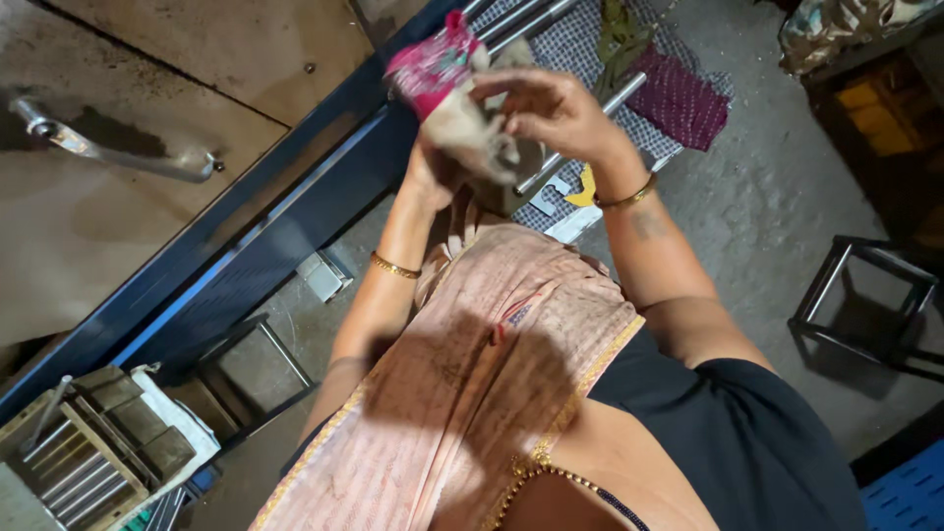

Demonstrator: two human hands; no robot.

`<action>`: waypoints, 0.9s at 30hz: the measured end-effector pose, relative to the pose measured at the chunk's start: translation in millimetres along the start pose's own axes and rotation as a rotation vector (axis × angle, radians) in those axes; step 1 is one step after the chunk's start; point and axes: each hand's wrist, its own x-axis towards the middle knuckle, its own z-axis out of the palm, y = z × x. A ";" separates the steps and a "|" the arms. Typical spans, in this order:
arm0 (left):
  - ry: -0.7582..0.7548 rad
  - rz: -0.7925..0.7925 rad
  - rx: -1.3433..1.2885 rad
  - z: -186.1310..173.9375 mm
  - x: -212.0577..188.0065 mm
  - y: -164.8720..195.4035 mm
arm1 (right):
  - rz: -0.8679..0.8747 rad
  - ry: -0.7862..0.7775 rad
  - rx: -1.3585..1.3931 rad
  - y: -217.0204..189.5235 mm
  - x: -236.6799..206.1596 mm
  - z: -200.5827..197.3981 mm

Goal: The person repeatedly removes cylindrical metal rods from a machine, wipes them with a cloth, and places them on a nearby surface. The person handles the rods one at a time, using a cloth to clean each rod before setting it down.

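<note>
Hands together at twelve o'clock: right hand (551,108) grips a dirty rag (462,108), long axis eleven to five; left hand (433,172) holds it underneath.

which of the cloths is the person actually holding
The pink and dirty-white cloth, bunched between the left hand and right hand. The maroon cloth and checked cloth lie flat beyond, untouched.

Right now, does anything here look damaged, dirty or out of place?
The cloth bundle held between the left hand and right hand looks soiled and worn, pink at one end. Rags lie crumpled on the concrete floor. Nothing is visibly spilled.
</note>
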 end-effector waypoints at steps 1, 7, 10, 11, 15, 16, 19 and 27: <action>-0.009 0.007 -0.017 2.8 6.6 -1.7 | 0.007 -0.018 0.041 5.0 0.3 0.7; -0.006 0.343 0.223 29.2 52.2 -13.7 | 0.246 0.397 -0.861 72.9 19.1 41.9; -0.012 0.526 0.383 46.2 72.6 -24.6 | 0.180 0.406 -0.572 96.0 24.2 38.9; -0.022 0.567 0.429 51.1 76.7 -29.3 | 0.165 0.410 -0.475 100.6 23.4 36.1; -0.171 0.580 0.444 55.4 87.0 -41.8 | 0.268 0.462 -0.205 112.6 17.6 30.3; -0.223 0.569 0.404 55.2 89.1 -39.3 | 0.328 0.480 -0.163 115.5 16.8 30.2; -0.387 0.441 0.190 56.4 101.2 -20.5 | 0.214 0.348 -0.338 120.9 15.8 33.0; -0.328 0.417 0.278 50.5 97.0 3.0 | 0.016 0.199 -0.541 103.8 20.0 42.0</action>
